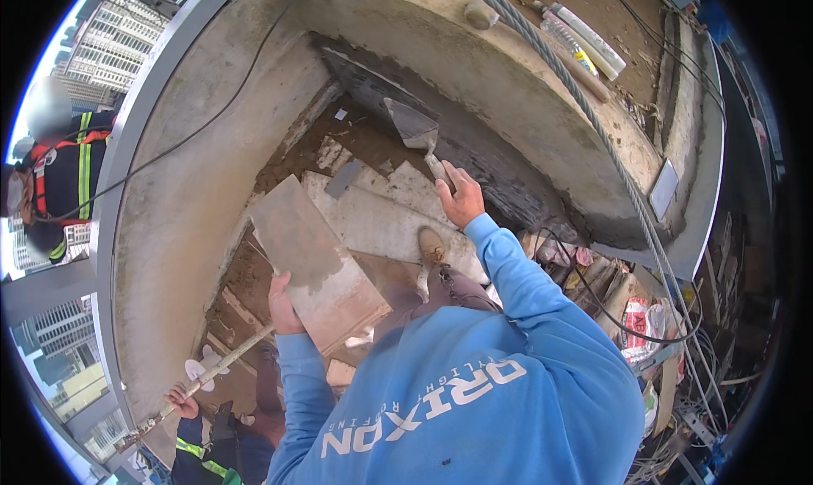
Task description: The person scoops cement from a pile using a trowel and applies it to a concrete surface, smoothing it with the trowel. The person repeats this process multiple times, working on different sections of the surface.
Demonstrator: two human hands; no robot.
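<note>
My right hand (462, 199) is closed round the handle of a trowel (412, 126). The pointed, mortar-stained blade is raised close to the low wall, whose lower face carries a band of dark grey mortar (381, 83). At its edge, my left hand (285, 305) grips a rectangular board (343, 294), tilted in front of me; the fingers beneath are hidden. Wet-looking grey mortar coats the upper half of the board, and its lower part is bare and pinkish-brown. Below the trowel, my boot (432, 246) stands on pale slabs (381, 205).
A grey rope (584, 99) crosses the curved wall at right. Bottles and tubes (580, 40) lie beyond it. Rubble and a torn bag (637, 326) are at right. At lower left, another person's hand (180, 400) holds a pole (229, 358); someone in a harness (72, 171) stands beyond the frame.
</note>
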